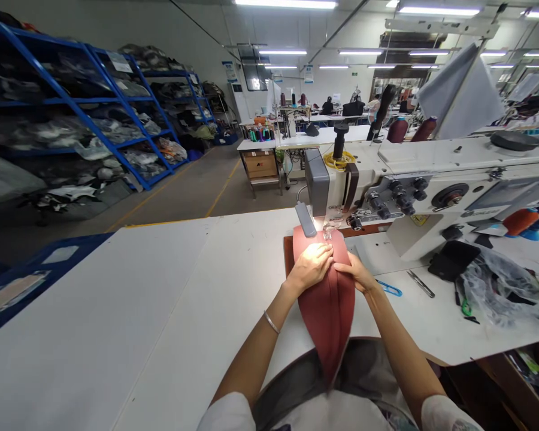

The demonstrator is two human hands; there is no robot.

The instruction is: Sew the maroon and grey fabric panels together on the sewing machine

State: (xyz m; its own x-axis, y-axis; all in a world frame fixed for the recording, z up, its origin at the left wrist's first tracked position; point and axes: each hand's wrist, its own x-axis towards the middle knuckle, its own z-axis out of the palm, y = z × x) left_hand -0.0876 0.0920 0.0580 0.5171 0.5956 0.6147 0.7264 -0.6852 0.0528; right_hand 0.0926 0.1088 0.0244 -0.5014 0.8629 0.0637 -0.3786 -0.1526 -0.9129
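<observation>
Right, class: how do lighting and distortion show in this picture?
Head view: a bright patch lights the left hand and the red material under it; a ceiling tube glares white; the blue shelves slant, likely wide-angle distortion; distant detail looks soft.

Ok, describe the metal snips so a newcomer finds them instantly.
Start at the white sewing machine. On the white table below it, look right of the right hand, past a blue tool. The snips lie there, slim and dark metal, not bright blue like that neighbour.
</observation>
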